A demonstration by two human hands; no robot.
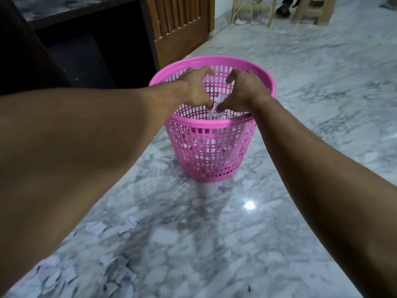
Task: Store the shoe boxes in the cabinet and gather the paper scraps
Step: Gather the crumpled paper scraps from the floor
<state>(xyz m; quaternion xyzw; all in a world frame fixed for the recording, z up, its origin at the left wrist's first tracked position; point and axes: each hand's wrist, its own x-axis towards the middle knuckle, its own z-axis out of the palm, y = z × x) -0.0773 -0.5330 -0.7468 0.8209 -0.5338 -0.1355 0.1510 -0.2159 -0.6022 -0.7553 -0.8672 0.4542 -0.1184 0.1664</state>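
A crumpled wad of white paper scraps (218, 104) is pinched between the two hands over the mouth of a pink perforated plastic basket (211, 147). The grip of the left hand (196, 87) is closed on the wad with the thumb tip, the other fingers being curled over toward the far rim; the grip of the right hand (245, 91) is closed on the same wad from the other side, its thumb tip almost meeting the left one. Both hands are held just inside the basket's rim, and more white paper is seen through the holes lower in the basket. The basket is stood upright on a polished grey-and-white marble floor (311, 87), roughly midway across it. Loose torn white paper pieces (120, 274) are scattered on the floor toward its near left corner, with a few more (129, 224) lying between that heap and the basket. A dark open cabinet (86, 54) is set along the floor's far left edge, with a slatted brown wooden door (180, 29) beside it. Pale wooden furniture legs (313, 11) are seen at the far right edge. Whether shoe boxes lie inside the cabinet cannot be told, its inside being too dark.
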